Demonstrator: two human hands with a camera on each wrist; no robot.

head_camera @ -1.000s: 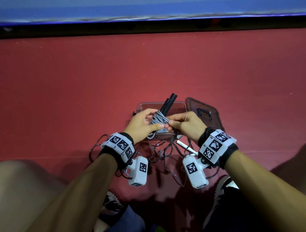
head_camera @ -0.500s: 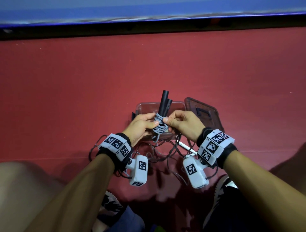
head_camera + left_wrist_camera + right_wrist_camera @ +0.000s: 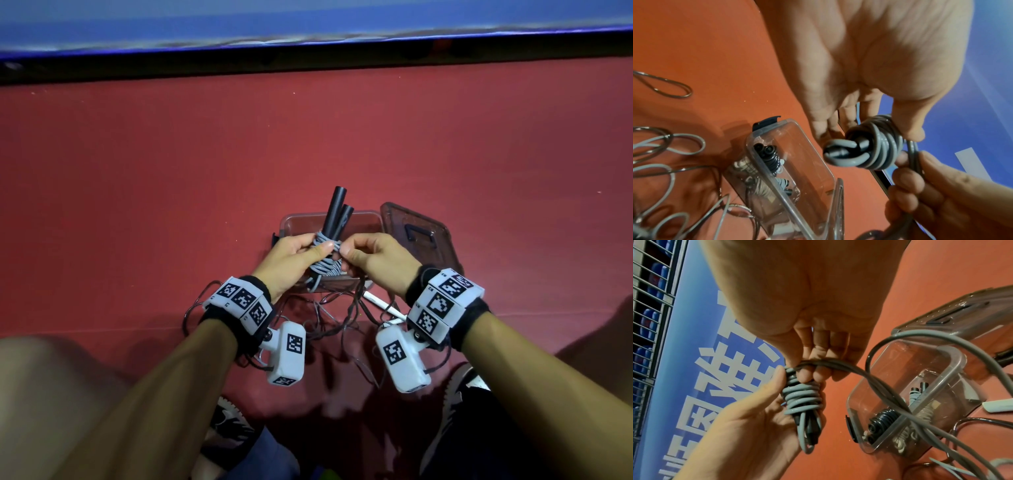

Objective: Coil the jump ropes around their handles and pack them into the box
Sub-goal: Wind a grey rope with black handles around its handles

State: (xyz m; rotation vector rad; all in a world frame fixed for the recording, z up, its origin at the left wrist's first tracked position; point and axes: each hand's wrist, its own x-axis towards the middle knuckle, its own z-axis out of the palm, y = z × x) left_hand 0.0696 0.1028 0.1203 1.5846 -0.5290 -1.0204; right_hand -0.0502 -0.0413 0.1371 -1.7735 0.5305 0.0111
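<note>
Though the head view hides them, wrist views show coiled ropes inside the box.

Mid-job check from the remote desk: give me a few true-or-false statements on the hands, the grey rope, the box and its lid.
1. The left hand grips the black handles wound with grey rope. True.
2. The right hand is empty. False: it pinches the grey rope.
3. The clear box already holds coiled ropes. True.
4. The lid is on the box. False: it lies beside it.
5. All rope is coiled. False: loose loops lie on the red floor.
</note>
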